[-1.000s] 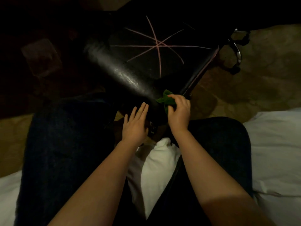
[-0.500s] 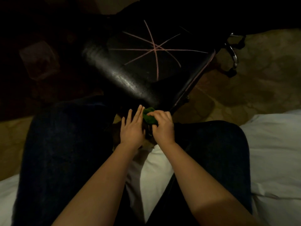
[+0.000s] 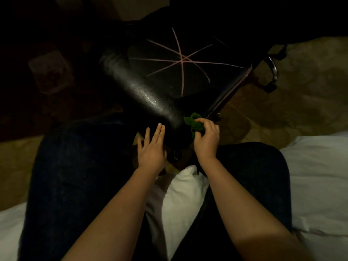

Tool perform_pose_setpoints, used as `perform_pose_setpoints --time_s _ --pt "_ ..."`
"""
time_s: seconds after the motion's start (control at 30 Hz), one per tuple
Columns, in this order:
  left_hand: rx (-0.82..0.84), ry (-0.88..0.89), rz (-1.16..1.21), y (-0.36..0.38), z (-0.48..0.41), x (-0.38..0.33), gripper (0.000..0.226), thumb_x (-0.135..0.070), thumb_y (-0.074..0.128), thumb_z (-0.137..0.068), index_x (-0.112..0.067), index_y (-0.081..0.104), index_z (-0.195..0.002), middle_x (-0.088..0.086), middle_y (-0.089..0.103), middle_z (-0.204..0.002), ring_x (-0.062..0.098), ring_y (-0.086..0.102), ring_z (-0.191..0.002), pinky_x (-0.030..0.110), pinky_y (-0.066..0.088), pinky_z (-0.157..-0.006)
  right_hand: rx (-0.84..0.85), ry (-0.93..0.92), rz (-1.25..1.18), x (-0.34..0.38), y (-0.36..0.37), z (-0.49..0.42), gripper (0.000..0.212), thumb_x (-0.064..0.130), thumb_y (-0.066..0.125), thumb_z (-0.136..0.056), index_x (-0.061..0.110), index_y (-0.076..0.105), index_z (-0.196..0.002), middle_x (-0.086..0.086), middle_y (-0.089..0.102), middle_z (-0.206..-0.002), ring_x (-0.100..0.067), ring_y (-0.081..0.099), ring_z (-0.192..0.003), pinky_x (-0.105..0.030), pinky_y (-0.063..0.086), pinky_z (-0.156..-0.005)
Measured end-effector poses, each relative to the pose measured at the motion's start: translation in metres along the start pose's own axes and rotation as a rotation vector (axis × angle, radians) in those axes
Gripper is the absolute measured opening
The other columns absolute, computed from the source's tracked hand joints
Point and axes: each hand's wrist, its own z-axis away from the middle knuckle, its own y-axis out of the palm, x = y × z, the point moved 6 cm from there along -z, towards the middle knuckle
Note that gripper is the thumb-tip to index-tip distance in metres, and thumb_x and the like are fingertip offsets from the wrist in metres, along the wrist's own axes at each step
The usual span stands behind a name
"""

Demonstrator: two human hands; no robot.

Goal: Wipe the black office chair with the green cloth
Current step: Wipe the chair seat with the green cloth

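Note:
The black office chair (image 3: 150,98) stands just in front of my knees, its glossy seat edge catching light and thin pink lines crossing the seat. My right hand (image 3: 206,138) grips the bunched green cloth (image 3: 194,122) against the chair's near corner. My left hand (image 3: 151,147) rests flat, fingers straight, on the dark front of the seat, a little left of the cloth. The lower part of the chair is lost in shadow.
My legs in dark jeans (image 3: 75,176) flank the chair, and I sit on white bedding (image 3: 316,176). A chrome chair base arm with castors (image 3: 273,72) shows at the upper right over a patterned floor (image 3: 301,102). The left side of the room is very dark.
My right hand moved the cloth down and left towards my left hand, then back up and right to the chair's corner. The left hand stayed pressed on the seat front.

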Motion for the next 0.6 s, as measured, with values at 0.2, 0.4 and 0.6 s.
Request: perform_pose_setpoints --time_s 0.2,0.4,0.6 --pt "-0.069 -0.055 -0.058 -0.015 0.001 0.005 0.07 -0.027 0.041 -0.099 -0.023 0.002 -0.157 -0.01 -0.002 -0.164 0.024 -0.004 -0.151 0.052 0.007 -0.12 0.137 -0.154 0.014 0.02 0.013 0.027 0.041 -0.014 0.06 -0.07 0.009 0.069 -0.103 -0.007 0.066 -0.103 -0.028 0.053 -0.096 -0.026 0.04 -0.087" --pt "-0.188 -0.006 0.083 -0.033 -0.004 0.001 0.063 -0.012 0.044 -0.097 -0.014 0.019 -0.155 0.002 0.015 -0.163 0.019 0.008 -0.151 0.043 0.014 -0.121 0.301 -0.241 0.087 0.038 0.036 0.037 0.047 -0.008 0.062 -0.073 0.015 0.067 -0.114 -0.004 0.059 -0.112 -0.025 0.05 -0.104 -0.034 0.047 -0.086" --pt "-0.16 -0.024 0.087 -0.026 -0.009 0.007 0.058 -0.034 0.032 -0.104 -0.02 0.011 -0.157 -0.004 0.009 -0.164 0.015 0.006 -0.151 0.041 0.018 -0.12 0.235 -0.288 0.16 0.04 0.037 0.025 0.043 -0.003 0.069 -0.072 0.013 0.068 -0.112 -0.008 0.061 -0.108 -0.028 0.053 -0.1 -0.035 0.048 -0.083"
